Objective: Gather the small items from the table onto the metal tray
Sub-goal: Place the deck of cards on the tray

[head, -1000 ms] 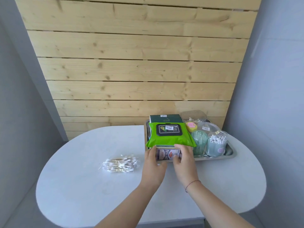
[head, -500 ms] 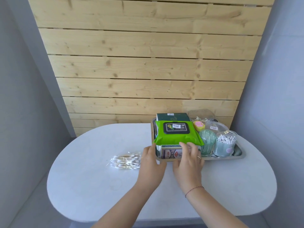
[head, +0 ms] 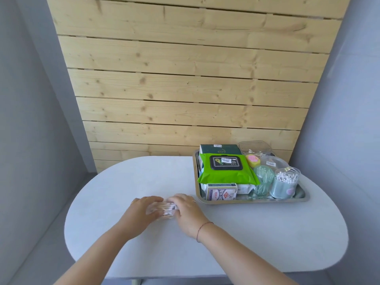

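A clear bag of cotton swabs (head: 164,209) lies on the white table (head: 246,233), left of the metal tray (head: 253,200). My left hand (head: 141,211) cups its left side and my right hand (head: 188,210) its right side, so both touch the bag and most of it is hidden. The tray holds a card box (head: 221,191) at its front, a green wipes pack (head: 226,169) over a dark green box (head: 220,149), a swab jar (head: 284,185), a green swab pouch (head: 263,181) and clear tubs.
The tray sits at the table's far right, near the wooden slat wall (head: 185,89). Grey walls close in on both sides. The table's rounded front edge lies close below my forearms.
Both hands left the card box at the tray's front and moved left to the swab bag, closing around it. The view shifted left with them.
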Available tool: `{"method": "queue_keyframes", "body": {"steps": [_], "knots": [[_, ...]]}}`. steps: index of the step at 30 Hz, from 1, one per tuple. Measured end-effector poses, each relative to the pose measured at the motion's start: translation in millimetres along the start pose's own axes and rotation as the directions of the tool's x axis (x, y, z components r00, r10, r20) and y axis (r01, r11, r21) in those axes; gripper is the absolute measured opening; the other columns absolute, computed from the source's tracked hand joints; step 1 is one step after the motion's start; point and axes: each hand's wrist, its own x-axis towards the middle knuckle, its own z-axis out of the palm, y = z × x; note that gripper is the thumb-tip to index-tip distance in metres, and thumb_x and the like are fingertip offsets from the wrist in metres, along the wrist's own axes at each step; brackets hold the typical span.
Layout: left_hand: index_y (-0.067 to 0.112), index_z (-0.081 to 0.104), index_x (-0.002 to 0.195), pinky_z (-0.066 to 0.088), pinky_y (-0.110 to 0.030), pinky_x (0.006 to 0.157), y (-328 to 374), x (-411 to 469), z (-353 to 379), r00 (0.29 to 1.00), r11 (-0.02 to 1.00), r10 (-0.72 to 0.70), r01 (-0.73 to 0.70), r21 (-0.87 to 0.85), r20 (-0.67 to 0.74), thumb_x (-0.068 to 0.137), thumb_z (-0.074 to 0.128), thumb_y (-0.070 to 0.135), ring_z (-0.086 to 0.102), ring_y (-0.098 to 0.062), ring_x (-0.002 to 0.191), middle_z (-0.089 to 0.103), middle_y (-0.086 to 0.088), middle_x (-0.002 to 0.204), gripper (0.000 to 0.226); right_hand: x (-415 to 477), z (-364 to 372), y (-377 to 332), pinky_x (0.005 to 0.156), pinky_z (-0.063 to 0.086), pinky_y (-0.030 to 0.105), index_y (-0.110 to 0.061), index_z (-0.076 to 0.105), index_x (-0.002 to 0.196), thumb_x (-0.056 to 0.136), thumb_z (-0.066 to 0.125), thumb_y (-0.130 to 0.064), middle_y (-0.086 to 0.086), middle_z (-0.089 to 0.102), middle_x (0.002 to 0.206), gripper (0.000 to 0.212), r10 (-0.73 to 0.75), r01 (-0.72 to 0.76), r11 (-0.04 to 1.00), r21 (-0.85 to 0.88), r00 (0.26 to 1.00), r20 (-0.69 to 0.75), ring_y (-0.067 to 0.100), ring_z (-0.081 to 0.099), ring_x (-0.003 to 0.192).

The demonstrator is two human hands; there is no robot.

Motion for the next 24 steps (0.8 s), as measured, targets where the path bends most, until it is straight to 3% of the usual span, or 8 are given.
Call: {"method": "queue_keyframes", "body": {"steps": [3,6,9,11,15,17,21,24], "knots": [[0.037,0.047,0.111,0.042,-0.03,0.092,1.9,-3.5,-4.0,0.997,1.0,0.004,-0.005,0.014,0.074,0.08,0.07,0.029,0.049,-0.021,0.108,0.057,0.01,0.104,0.039,-7.6,-5.8,4.5,0.107,0.029,0.033,-0.016,0.043,0.136,0.091,0.051,-0.018,0.008,0.044,0.139,0.045,0.049,-0.043,0.995,-0.085,0.997,0.067,0.03,0.034,0.129],[0.036,0.046,0.12,0.04,-0.029,0.095,13.9,-9.5,-7.5,0.988,0.986,0.006,-0.032,0.166,0.155,0.078,0.07,0.034,0.045,-0.017,0.108,0.055,0.007,0.107,0.049,-15.8,-18.4,6.9,0.104,0.034,0.035,-0.018,0.037,0.139,0.087,0.059,-0.028,0.01,0.043,0.136,0.058,0.074,-0.05,0.99,-0.131,0.98,0.185,0.031,0.034,0.129],[0.035,0.057,0.115,0.032,-0.026,0.088,36.5,-18.3,-3.9,0.978,0.877,0.095,-0.17,0.45,0.184,0.079,0.062,0.044,0.041,-0.013,0.103,0.055,0.009,0.107,0.037,-31.2,-29.9,6.4,0.087,0.038,0.032,-0.016,0.057,0.104,0.081,0.065,-0.032,0.008,0.043,0.104,0.029,0.052,0.008,0.972,-0.235,0.968,0.246,0.031,0.044,0.117],[0.035,0.059,0.11,0.027,-0.025,0.08,54.3,-23.8,2.7,0.969,0.82,0.179,-0.242,0.518,0.169,0.08,0.058,0.046,0.038,-0.011,0.095,0.052,0.012,0.101,0.032,-44.1,-40.7,11.3,0.086,0.039,0.031,-0.012,0.063,0.096,0.079,0.065,-0.034,0.004,0.037,0.095,0.028,0.03,0.034,0.961,-0.275,0.974,0.227,0.03,0.046,0.111],[0.031,0.065,0.104,0.036,-0.026,0.077,99.0,-18.7,30.9,0.921,0.795,0.39,-0.337,0.505,0.001,0.076,0.062,0.038,0.052,-0.019,0.096,0.059,0.008,0.098,0.029,-69.3,-91.3,38.5,0.082,0.041,0.03,-0.015,0.066,0.096,0.077,0.066,-0.037,-0.002,0.036,0.094,0.029,0.046,-0.035,0.958,-0.283,0.999,0.03,0.024,0.047,0.107],[0.028,0.067,0.089,0.046,-0.031,0.066,127.2,-4.8,54.2,0.871,0.792,0.478,-0.372,0.485,-0.113,0.063,0.07,0.03,0.059,-0.025,0.082,0.061,0.004,0.083,0.025,-77.5,-123.7,57.1,0.082,0.044,0.03,-0.021,0.067,0.101,0.078,0.066,-0.033,-0.003,0.04,0.096,0.026,0.064,-0.099,0.951,-0.293,0.99,-0.127,0.021,0.048,0.106],[0.021,0.064,0.08,0.05,-0.028,0.055,193.0,21.2,98.8,0.799,0.781,0.552,-0.398,0.481,-0.236,0.05,0.074,0.014,0.057,-0.023,0.068,0.059,0.002,0.075,0.033,-87.2,-166.5,98.0,0.069,0.042,0.03,-0.023,0.066,0.106,0.078,0.065,-0.019,0.001,0.049,0.105,0.028,0.13,-0.291,0.899,-0.328,0.892,-0.434,0.023,0.055,0.102],[0.02,0.063,0.086,0.049,-0.027,0.056,219.1,33.7,130.3,0.801,0.778,0.551,-0.393,0.489,-0.233,0.048,0.076,0.012,0.057,-0.021,0.068,0.059,0.002,0.077,0.04,-90.9,-170.8,129.1,0.067,0.046,0.035,-0.019,0.066,0.105,0.079,0.062,-0.012,0.005,0.051,0.109,0.028,0.181,-0.377,0.866,-0.329,0.849,-0.497,0.028,0.058,0.097]]}}
